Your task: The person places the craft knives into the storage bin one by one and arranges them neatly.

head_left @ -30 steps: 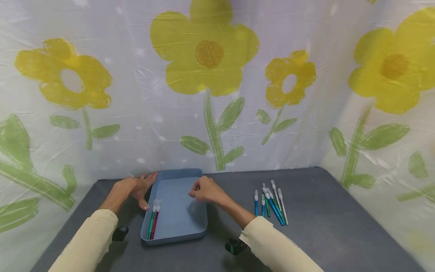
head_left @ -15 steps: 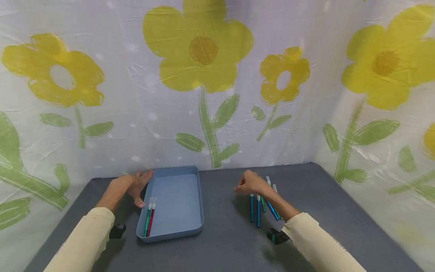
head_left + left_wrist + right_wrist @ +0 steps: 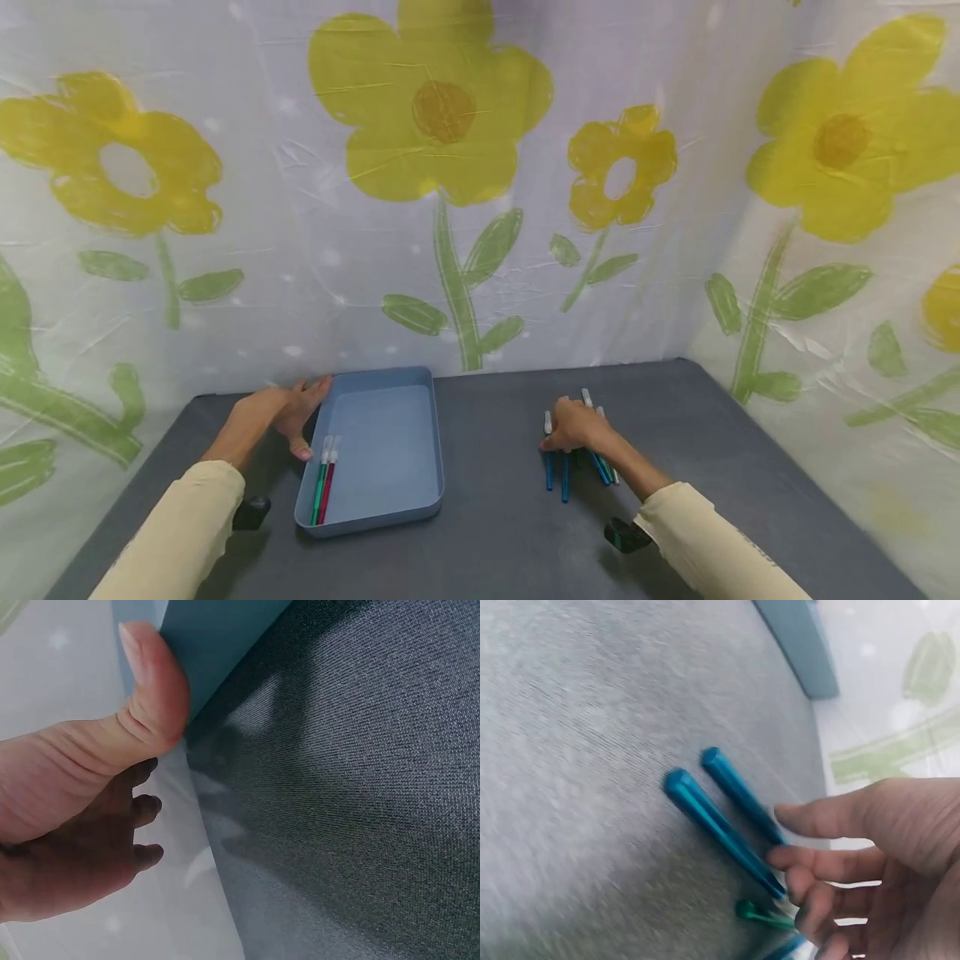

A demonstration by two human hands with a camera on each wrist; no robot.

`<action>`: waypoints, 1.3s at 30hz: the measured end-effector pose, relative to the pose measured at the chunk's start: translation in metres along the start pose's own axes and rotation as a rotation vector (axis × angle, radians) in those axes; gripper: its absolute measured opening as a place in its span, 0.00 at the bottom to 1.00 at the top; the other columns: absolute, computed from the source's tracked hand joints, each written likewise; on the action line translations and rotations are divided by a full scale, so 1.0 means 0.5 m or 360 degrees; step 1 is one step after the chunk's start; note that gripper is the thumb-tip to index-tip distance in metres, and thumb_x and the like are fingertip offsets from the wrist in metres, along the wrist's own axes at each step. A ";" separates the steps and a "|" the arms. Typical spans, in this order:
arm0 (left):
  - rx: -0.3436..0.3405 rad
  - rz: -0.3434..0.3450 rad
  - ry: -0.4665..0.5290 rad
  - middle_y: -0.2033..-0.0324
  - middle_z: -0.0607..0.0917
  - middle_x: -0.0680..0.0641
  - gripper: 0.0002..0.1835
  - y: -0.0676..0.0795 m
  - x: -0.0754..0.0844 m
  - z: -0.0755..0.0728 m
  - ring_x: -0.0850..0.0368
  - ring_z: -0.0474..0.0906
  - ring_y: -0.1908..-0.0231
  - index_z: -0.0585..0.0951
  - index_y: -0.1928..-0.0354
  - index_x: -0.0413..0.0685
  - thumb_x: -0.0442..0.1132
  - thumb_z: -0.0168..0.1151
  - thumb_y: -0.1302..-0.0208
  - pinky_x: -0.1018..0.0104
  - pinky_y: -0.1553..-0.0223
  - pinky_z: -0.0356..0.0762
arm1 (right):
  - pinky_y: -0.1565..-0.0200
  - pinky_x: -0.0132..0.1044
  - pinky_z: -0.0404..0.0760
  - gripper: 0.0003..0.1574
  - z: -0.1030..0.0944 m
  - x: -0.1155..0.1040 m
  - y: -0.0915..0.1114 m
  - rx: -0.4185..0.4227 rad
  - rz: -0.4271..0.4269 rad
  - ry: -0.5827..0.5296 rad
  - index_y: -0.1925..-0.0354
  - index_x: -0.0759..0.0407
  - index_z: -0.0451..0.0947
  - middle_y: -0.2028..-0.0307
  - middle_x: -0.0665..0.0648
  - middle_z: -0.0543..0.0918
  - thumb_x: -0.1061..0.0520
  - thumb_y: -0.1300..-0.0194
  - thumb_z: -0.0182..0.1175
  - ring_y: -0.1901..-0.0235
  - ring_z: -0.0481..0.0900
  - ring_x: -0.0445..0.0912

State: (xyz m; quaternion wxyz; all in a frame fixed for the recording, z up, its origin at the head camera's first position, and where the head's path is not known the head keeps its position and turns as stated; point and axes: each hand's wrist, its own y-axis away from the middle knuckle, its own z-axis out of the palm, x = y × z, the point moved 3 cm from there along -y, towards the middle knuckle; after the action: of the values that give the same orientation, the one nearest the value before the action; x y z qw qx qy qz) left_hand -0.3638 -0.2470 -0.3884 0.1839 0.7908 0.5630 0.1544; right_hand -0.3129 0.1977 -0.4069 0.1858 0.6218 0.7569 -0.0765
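Note:
My left hand is at the left side of a blue-grey tray, fingers and thumb extended. In the left wrist view the thumb rests against the tray wall. Inside the tray lie a green pen and a red pen with clear caps. My right hand is low over a loose group of pens on the right. Its thumb and index finger lie on either side of a blue pen, slightly apart. Another blue pen and a green pen are beside the fingers.
The dark grey table extends between tray and pens. Pale caps of several pens, one white cap among them, show behind the right hand. A flower-printed curtain stands along the table's back edge.
My right hand has moved from above the tray across to the pens on the right, then down among them. The left hand stays at the tray's left side.

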 end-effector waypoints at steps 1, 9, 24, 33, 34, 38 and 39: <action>-0.0003 -0.0003 0.0021 0.20 0.41 0.23 0.81 0.001 -0.002 0.000 0.20 0.37 0.21 0.39 0.21 0.27 0.59 0.87 0.60 0.26 0.25 0.49 | 0.79 0.32 0.59 0.32 0.003 -0.003 -0.001 0.0000 0.0013 0.0006 0.91 0.51 0.69 0.86 0.57 0.81 0.56 0.38 0.75 0.87 0.63 0.40; -0.0014 -0.0008 0.0111 0.20 0.39 0.23 0.82 0.002 0.000 0.000 0.20 0.34 0.21 0.37 0.20 0.27 0.57 0.88 0.62 0.25 0.25 0.47 | 0.80 0.33 0.58 0.25 0.013 -0.007 -0.004 0.0047 0.0119 0.0040 0.89 0.55 0.77 0.88 0.52 0.78 0.57 0.39 0.75 0.87 0.65 0.41; -0.0025 -0.0047 0.0067 0.19 0.40 0.25 0.81 -0.003 -0.002 0.001 0.21 0.35 0.20 0.37 0.20 0.29 0.57 0.87 0.60 0.25 0.25 0.49 | 0.80 0.33 0.50 0.36 0.000 -0.074 -0.010 0.0088 -0.0067 -0.0233 0.93 0.47 0.57 0.90 0.43 0.51 0.57 0.38 0.67 0.86 0.44 0.38; -0.0004 -0.0039 0.0045 0.19 0.42 0.25 0.82 0.002 -0.002 0.001 0.20 0.36 0.21 0.39 0.20 0.29 0.59 0.86 0.61 0.23 0.26 0.48 | 0.80 0.32 0.50 0.38 0.023 -0.251 -0.020 -0.0008 -0.0284 -0.0418 0.95 0.47 0.58 0.93 0.42 0.53 0.55 0.36 0.68 0.87 0.46 0.36; -0.0004 -0.0043 0.0044 0.19 0.42 0.25 0.82 0.002 -0.001 0.001 0.20 0.36 0.20 0.39 0.20 0.29 0.60 0.86 0.62 0.23 0.26 0.47 | 0.80 0.32 0.50 0.38 0.031 -0.270 -0.024 -0.0022 -0.0312 -0.0427 0.95 0.47 0.58 0.92 0.42 0.53 0.56 0.36 0.68 0.87 0.46 0.36; -0.0013 -0.0031 0.0050 0.19 0.41 0.25 0.83 0.001 0.000 0.001 0.20 0.36 0.21 0.38 0.20 0.29 0.62 0.86 0.63 0.24 0.25 0.47 | 0.81 0.31 0.50 0.39 0.066 -0.342 -0.040 -0.0073 -0.0347 -0.0405 0.95 0.48 0.57 0.92 0.42 0.52 0.56 0.36 0.68 0.87 0.45 0.36; -0.0018 -0.0027 0.0037 0.19 0.41 0.25 0.83 0.001 0.001 0.001 0.20 0.36 0.21 0.38 0.20 0.29 0.62 0.86 0.63 0.24 0.25 0.48 | 0.81 0.31 0.51 0.39 0.074 -0.358 -0.043 -0.0086 -0.0347 -0.0396 0.96 0.48 0.59 0.93 0.43 0.54 0.56 0.36 0.68 0.87 0.46 0.36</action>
State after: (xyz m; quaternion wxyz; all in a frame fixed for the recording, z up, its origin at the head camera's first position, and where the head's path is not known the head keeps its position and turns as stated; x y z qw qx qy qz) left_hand -0.3631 -0.2469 -0.3885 0.1830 0.7832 0.5708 0.1651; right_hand -0.2988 0.0168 -0.3763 0.2854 0.5165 0.7929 -0.1523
